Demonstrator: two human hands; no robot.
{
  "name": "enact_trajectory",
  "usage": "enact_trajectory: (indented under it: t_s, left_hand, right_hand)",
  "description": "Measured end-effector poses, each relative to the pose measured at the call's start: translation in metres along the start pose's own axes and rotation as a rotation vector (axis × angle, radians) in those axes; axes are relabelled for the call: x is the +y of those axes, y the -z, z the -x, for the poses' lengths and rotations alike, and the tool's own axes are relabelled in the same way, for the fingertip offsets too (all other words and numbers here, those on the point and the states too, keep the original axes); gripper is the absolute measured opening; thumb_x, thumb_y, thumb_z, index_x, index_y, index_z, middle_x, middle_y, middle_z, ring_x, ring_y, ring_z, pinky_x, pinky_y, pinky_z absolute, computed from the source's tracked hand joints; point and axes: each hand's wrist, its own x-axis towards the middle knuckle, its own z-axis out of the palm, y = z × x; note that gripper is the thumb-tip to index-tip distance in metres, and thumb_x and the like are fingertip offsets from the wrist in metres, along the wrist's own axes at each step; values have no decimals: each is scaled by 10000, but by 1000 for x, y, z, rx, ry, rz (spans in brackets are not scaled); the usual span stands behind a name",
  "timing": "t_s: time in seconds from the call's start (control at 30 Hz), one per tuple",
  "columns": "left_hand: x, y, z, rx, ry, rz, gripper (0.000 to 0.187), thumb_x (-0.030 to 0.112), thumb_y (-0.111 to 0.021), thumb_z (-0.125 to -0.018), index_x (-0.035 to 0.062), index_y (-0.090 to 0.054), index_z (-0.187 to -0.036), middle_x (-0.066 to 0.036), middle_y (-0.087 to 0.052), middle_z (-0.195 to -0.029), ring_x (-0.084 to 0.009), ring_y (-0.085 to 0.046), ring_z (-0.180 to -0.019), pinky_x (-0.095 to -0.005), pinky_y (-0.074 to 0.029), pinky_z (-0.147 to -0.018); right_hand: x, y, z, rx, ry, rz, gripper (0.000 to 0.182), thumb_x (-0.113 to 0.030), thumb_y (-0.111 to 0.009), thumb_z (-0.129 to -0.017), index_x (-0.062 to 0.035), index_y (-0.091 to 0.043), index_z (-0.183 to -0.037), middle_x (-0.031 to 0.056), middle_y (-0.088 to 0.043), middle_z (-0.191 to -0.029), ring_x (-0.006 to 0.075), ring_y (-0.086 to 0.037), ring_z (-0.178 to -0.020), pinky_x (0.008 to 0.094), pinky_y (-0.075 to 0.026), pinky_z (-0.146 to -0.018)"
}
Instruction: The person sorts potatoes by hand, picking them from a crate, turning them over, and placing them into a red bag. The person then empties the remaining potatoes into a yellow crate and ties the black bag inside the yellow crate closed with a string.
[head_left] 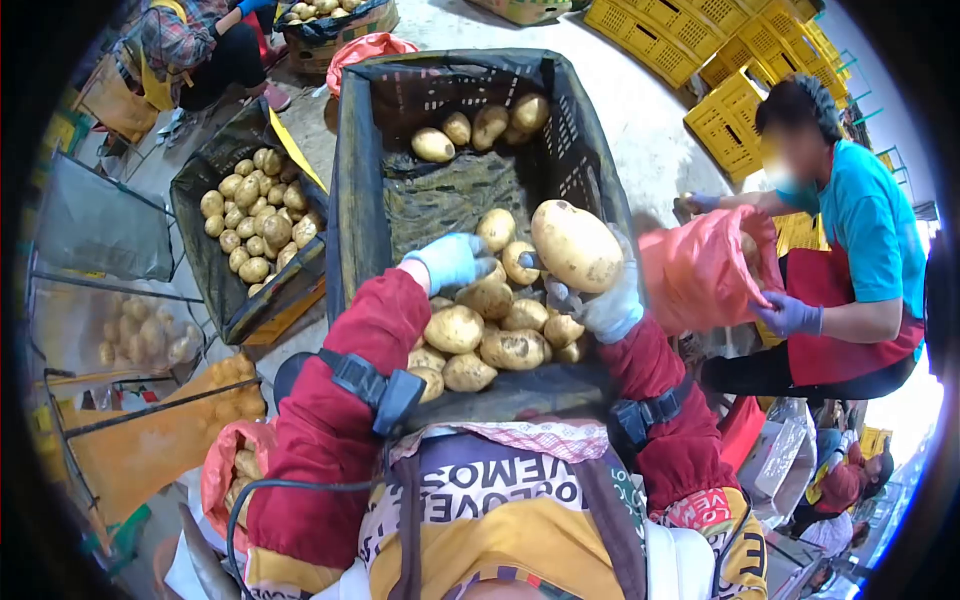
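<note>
A large pale potato (pixel 577 247) is in my right hand (pixel 608 305), with the gloved fingers closed around its lower side, above the pile. My left hand (pixel 452 262), in a light blue glove with grey fingertips, lies over the pile's left edge. Its fingers stretch toward the potatoes, and I see nothing held in them. Below both hands is a heap of potatoes (pixel 454 329) in a dark lined crate (pixel 355 200). Several more potatoes (pixel 490 127) rest at the crate's far end.
Left of the crate stands another dark lined crate (pixel 195 190) full of potatoes. A co-worker (pixel 865 235) on the right holds a pink sack (pixel 690 265). Yellow crates (pixel 725 125) are stacked at the back right. Another person (pixel 190 50) sits at the upper left.
</note>
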Motion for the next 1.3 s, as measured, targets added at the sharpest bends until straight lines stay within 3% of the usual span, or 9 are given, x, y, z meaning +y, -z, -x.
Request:
enact_trajectory:
  t_s: [0.17, 0.4, 0.53, 0.6, 0.67, 0.8, 1.0, 1.2, 1.3]
  left_hand:
    - [27, 5, 28, -141, -30, 983, 424, 388, -548, -914, 78, -541, -1203, -66, -631, -1001, -150, -631, -714, -243, -505, -568]
    - [-4, -10, 11, -28, 21, 913, 437, 245, -593, -904, 85, -469, -1291, -42, -582, -1159, -101, -565, -905, -258, -500, -764]
    - [2, -27, 10, -56, 17, 132, 382, 138, -570, -869, 66, -544, -1243, -70, -626, -1079, -168, -571, -950, -289, -463, -824]
    - [-2, -28, 8, -67, 30, -50, 377, 157, -553, -841, 57, -566, -1204, -121, -645, -1044, -221, -595, -957, -320, -467, -828]
    - [-8, -27, 2, -187, 123, -405, 378, 210, -546, -825, 34, -577, -1159, -176, -632, -1072, -315, -603, -970, -378, -467, -843]
    - [0, -23, 8, -75, 22, -391, 322, 175, -547, -769, 31, -655, -1036, -197, -638, -1047, -349, -620, -962, -415, -486, -841]
    - [15, -10, 15, -16, -19, -340, 373, 280, -529, -833, 91, -589, -1149, -175, -627, -1058, -345, -584, -1010, -423, -462, -877]
    - [20, 3, 9, 11, 137, -484, 262, 235, -556, -799, 79, -681, -968, -124, -674, -974, -281, -658, -880, -405, -525, -734]
    - [26, 7, 8, -159, 166, -427, 280, 240, -589, -795, 117, -680, -1030, -111, -666, -1041, -275, -647, -958, -416, -524, -726]
  right_hand:
    - [3, 22, 3, -37, 273, 620, 607, -295, -616, -828, 4, -419, -1318, 170, -516, -1264, 291, -532, -1128, 425, -441, -956]
    - [3, 26, 1, 343, 511, 2402, 947, -180, -793, -580, -155, -332, -1406, 153, -486, -1283, 354, -464, -1154, 411, -369, -1002]
    - [-18, 93, -12, 70, 234, 2532, 642, -60, -706, -647, -60, -511, -1259, 182, -508, -1267, 338, -483, -1172, 381, -396, -990]
    - [-18, 97, -11, 117, 319, 2442, 477, -58, -674, -686, -27, -584, -1153, 183, -553, -1205, 315, -536, -1127, 355, -443, -938]
    - [-22, 83, -11, 256, 67, 2334, 426, -93, -645, -731, -57, -599, -1153, 183, -599, -1147, 312, -569, -1082, 355, -444, -930]
    - [-18, 33, -40, 418, -55, 2429, 335, -188, -648, -771, -48, -637, -1075, 182, -647, -1013, 314, -615, -984, 375, -482, -856]
    - [-31, 18, -171, 235, 362, 2581, 325, -253, -637, -787, -73, -649, -1058, 166, -644, -1023, 315, -601, -990, 393, -473, -859]
    - [-30, 33, -318, 255, 609, 2733, 338, -288, -591, -818, -133, -596, -1118, 141, -620, -1070, 314, -598, -990, 416, -478, -851]
    - [-20, 40, -372, 425, 279, 3058, 731, -370, -712, -700, -149, -420, -1333, 100, -570, -1148, 284, -560, -1069, 427, -477, -861]
